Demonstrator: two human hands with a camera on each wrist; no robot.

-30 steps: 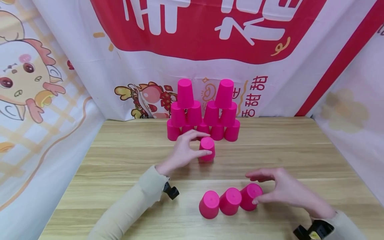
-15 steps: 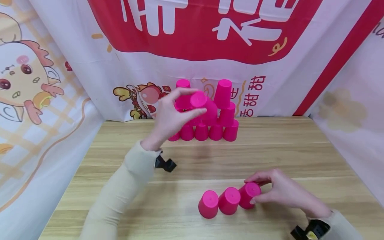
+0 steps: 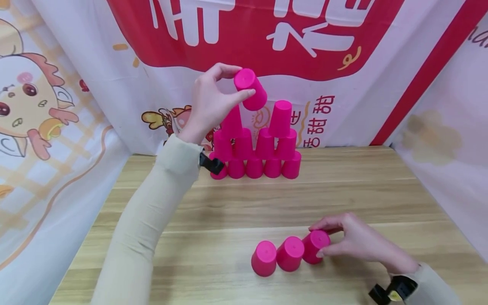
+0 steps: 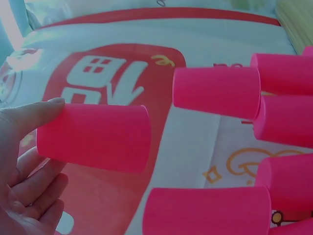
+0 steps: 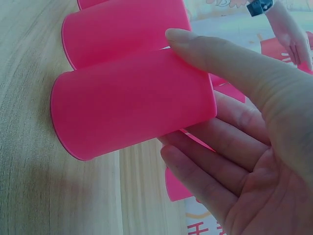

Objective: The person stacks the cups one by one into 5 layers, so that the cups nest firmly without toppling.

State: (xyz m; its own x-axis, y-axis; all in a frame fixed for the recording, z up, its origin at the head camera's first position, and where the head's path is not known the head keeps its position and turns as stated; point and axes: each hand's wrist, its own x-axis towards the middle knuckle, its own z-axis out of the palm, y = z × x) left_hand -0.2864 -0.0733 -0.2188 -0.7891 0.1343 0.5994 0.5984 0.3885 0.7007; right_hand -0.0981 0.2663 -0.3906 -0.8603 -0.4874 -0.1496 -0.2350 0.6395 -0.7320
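Note:
My left hand (image 3: pixel 206 103) pinches an upside-down pink cup (image 3: pixel 251 91) between thumb and fingers, raised and tilted over the cup stack. In the left wrist view the held cup (image 4: pixel 95 137) hangs apart from the stacked cups. The stack has a bottom row (image 3: pixel 254 168) of several cups, a shorter row (image 3: pixel 264 144) above, and two cups on top: a left one (image 3: pixel 231 123), partly behind my hand, and a right one (image 3: pixel 281 118). At the front, my right hand (image 3: pixel 360 243) grips the rightmost cup (image 3: pixel 315 246) of three by its upper part; the right wrist view shows its rim close over the wood.
Beside the right hand's cup stand a middle cup (image 3: pixel 291 254) and a left cup (image 3: pixel 264 258), upside down in a row. The wooden table (image 3: pixel 206 212) ends at a printed cloth backdrop (image 3: pixel 171 84) right behind the stack. Cloth also hangs on both sides.
My left hand has lifted its cup from just above the table in front of the stack up past the top cups. The right hand has closed its fingers round the rightmost front cup.

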